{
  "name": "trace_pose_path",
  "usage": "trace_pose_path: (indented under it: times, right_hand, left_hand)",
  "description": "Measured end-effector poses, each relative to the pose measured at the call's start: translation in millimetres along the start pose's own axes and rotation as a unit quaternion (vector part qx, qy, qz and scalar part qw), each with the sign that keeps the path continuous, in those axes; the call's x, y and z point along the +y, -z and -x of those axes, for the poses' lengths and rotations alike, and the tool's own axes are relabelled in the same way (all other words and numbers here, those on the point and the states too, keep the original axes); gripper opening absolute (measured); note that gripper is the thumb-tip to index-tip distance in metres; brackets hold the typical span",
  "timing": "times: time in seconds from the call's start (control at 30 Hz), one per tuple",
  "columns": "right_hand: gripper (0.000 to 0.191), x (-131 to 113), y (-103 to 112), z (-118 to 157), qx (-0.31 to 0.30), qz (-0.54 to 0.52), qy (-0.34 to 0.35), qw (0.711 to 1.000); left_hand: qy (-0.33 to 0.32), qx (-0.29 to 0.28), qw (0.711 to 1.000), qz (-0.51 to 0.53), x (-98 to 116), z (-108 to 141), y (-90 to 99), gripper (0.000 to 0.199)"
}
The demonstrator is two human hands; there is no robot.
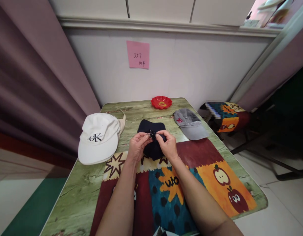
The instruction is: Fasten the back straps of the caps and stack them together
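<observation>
A dark navy cap (151,125) lies at the middle of the table, its brim pointing toward the wall. Over its near part, my left hand (139,146) and my right hand (169,144) meet with fingertips pinched. Between them is the cap's black strap (152,134) with a small shiny buckle, partly covered by the fingers. To the left sits a white cap (99,137) with black letters on its front. On the right a grey cap (190,124) with a small red emblem rests with its brim toward me.
A red scalloped dish (161,102) stands by the wall at the table's (75,190) far edge. Under my arms lies a colourful printed mat (215,170). A pink paper note (138,54) is on the wall. A stool (230,119) with matching cloth stands to the right.
</observation>
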State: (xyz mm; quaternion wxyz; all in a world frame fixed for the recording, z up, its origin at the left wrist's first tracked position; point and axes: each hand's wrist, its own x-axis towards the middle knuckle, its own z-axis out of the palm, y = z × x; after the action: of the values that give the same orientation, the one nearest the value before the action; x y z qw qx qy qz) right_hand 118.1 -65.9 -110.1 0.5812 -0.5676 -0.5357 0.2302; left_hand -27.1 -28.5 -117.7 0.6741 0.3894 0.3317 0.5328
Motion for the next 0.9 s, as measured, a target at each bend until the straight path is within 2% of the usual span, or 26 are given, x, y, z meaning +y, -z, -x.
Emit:
trace_pose_path:
  times: [0.33, 0.53, 0.9]
  right_hand:
    - [0.02, -0.6, -2.1, 2.1, -0.012, -0.033, 0.017, 0.999]
    - [0.021, -0.8, -2.4, 3.3, -0.005, 0.014, 0.017, 1.0]
    - [0.014, -3.8, 0.3, 5.4, -0.021, 0.094, 0.082, 0.992]
  left_hand:
    - [0.014, -0.006, 1.0, 0.015, -0.1, -0.1, -1.6, 0.026]
    - [0.003, -0.006, 1.0, -0.001, 1.8, 1.6, -4.1, 0.027]
    - [-0.041, 0.001, 0.997, -0.072, 2.2, 1.5, -5.3, 0.028]
